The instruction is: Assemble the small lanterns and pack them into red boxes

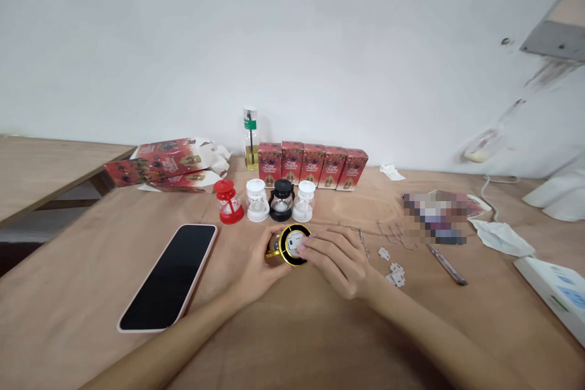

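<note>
My left hand [256, 268] is closed around a small gold mini lantern [284, 248], tipped so that its black, gold-rimmed base faces me. In the middle of that base sits a small white plastic piece [293, 240]. The bunched fingertips of my right hand [340, 259] rest on this piece and hide its right side. Just behind my hands stand a red lantern [229, 202], a white lantern [258, 201], a black lantern [281, 201] and another white lantern [303, 201]. Similar loose white pieces [397, 275] lie right of my right hand.
Several red printed boxes [303, 166] stand by the wall beside a clear bottle [251, 140]. Opened boxes [169, 161] lie at left, above a phone [169, 280]. Thin wire pieces [395, 234], a cutter knife [448, 265] and a white box [555, 295] are at right.
</note>
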`<act>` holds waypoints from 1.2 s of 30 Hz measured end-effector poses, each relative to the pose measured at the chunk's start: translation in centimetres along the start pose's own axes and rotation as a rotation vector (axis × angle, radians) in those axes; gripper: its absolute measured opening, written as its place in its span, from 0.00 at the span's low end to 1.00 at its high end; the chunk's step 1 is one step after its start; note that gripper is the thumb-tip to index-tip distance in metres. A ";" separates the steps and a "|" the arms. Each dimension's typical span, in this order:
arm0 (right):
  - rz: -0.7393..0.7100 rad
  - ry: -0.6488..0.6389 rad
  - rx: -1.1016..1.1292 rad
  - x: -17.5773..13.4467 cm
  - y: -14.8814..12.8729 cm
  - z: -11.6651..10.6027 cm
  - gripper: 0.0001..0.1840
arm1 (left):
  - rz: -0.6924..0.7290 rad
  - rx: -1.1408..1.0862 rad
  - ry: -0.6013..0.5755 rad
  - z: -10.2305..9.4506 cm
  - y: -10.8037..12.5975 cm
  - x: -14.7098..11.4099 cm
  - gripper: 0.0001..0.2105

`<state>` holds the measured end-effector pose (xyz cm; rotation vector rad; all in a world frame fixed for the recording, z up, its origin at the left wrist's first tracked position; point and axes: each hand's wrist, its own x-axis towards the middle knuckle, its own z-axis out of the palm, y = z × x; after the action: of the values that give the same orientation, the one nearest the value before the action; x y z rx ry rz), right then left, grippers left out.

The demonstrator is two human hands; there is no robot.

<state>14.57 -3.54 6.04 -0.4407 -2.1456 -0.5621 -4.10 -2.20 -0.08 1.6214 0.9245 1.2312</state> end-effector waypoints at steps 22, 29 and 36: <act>0.097 0.020 0.074 -0.6 -0.1 0.7 0.09 | 0.054 0.071 -0.088 -0.2 -0.3 0.0 0.21; 0.431 -0.012 0.282 0.7 -0.6 0.3 0.03 | 0.032 0.074 -0.068 -0.1 0.5 0.0 0.20; 1.142 -0.118 0.965 1.4 -0.7 0.3 0.25 | 0.049 0.089 -0.069 -0.2 0.4 0.0 0.20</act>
<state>13.22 -3.85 6.90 -0.9840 -1.6197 1.0896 -4.31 -2.26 0.32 1.7546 0.9124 1.1739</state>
